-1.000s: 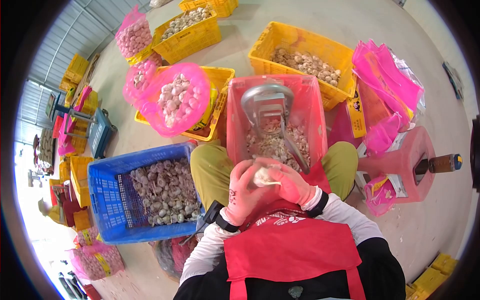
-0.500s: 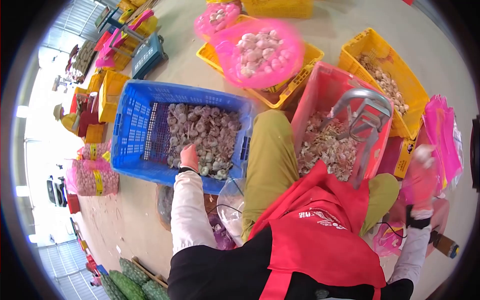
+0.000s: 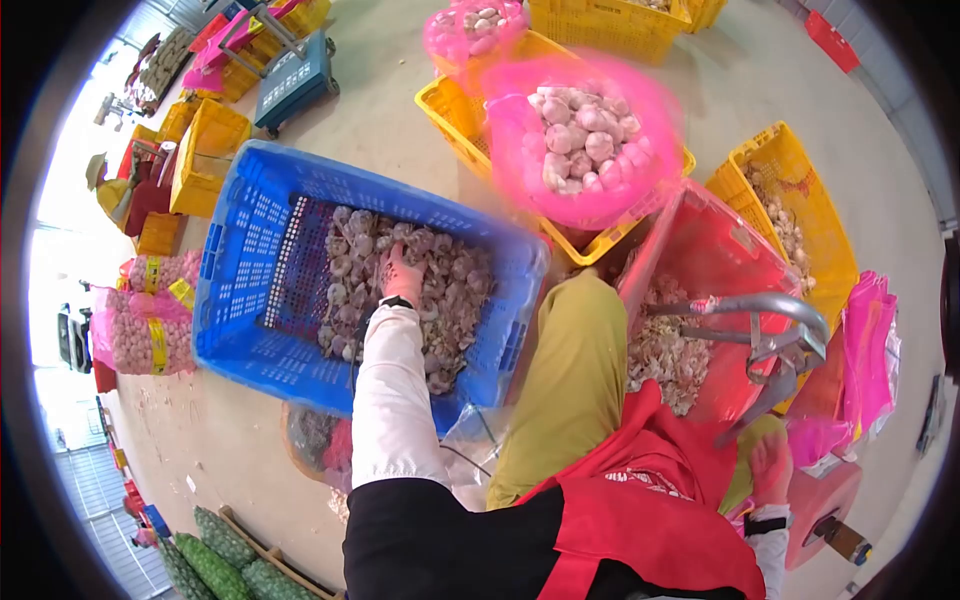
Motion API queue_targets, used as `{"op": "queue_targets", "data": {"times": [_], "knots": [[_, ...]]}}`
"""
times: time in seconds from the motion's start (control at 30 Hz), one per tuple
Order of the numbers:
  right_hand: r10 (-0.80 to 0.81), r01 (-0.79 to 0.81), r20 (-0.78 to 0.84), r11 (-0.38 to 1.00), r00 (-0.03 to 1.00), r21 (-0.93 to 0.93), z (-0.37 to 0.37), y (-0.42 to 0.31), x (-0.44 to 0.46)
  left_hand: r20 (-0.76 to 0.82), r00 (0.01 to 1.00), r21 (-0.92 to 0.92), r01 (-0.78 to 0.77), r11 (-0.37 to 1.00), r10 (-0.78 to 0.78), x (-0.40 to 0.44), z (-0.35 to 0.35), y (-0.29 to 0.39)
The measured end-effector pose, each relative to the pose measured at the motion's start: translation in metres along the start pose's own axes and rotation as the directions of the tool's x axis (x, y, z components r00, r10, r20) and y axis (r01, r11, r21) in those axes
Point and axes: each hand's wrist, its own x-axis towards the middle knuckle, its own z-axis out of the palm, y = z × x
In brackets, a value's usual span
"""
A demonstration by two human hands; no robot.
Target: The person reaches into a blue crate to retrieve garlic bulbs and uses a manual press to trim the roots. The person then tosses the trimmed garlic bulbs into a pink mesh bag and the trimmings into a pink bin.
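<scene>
My left hand (image 3: 403,278) reaches into a blue crate (image 3: 232,290), its fingers closed around a garlic bulb among many others. Dry-skinned garlic bulbs (image 3: 455,275) cover the crate's right part. Beside my knee, my right hand (image 3: 770,468) is low and slightly blurred, its fingers loosely apart with no bulb visible in them. Between my legs stands a red bin (image 3: 700,250) with loose garlic skins and stalks (image 3: 668,360) inside. A grey metal frame with a curved bar (image 3: 760,305) is set across this bin.
A pink net bag of cleaned garlic (image 3: 585,140) sits on a yellow crate (image 3: 460,130) ahead. Another yellow crate (image 3: 825,220) at right holds bulbs. Pink bags (image 3: 868,340) lie near my right side. A blue platform scale (image 3: 295,88) stands beyond the blue crate.
My left hand has moved farther into the garlic. My right hand has come back from the pink bags at right towards my knee; the pale bulb it held no longer shows. The view has shifted.
</scene>
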Motion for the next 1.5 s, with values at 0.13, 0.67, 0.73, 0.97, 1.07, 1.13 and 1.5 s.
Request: {"op": "queue_targets", "data": {"times": [0.13,0.67,0.73,0.97,1.07,1.13,1.5], "knots": [[-0.052,0.055,0.037,0.996,0.998,-0.069,0.005,-0.002,-0.016,0.090,0.996,0.060,-0.025,0.998,0.020,0.044,0.039,0.007],[0.029,-0.013,0.085,0.984,0.996,-0.179,0.037,-0.013,-0.002,0.654,0.742,0.148,-0.314,0.938,0.146,-0.084,0.041,-0.002],[0.050,-0.029,0.143,0.989,0.989,-0.145,0.041,-0.014,-0.005,0.532,0.824,0.011,-0.239,0.971,0.197,-0.081,0.031,-0.004],[0.008,-0.004,0.019,0.982,1.000,-0.188,0.048,-0.013,-0.013,0.104,0.994,0.519,-0.080,0.851,0.029,0.020,0.003,-0.037],[-0.017,0.018,0.006,0.979,1.000,-0.204,0.048,-0.011,-0.026,0.114,0.990,0.439,0.029,0.898,-0.087,0.016,-0.003,-0.016],[-0.048,0.045,-0.009,0.976,0.999,-0.212,0.050,-0.005,-0.023,0.273,0.958,0.516,-0.066,0.854,-0.091,0.001,0.007,-0.023],[-0.114,0.113,0.012,0.960,0.993,-0.256,0.035,-0.006,-0.033,0.333,0.943,0.271,-0.080,0.959,-0.016,-0.005,-0.003,-0.054]]}}
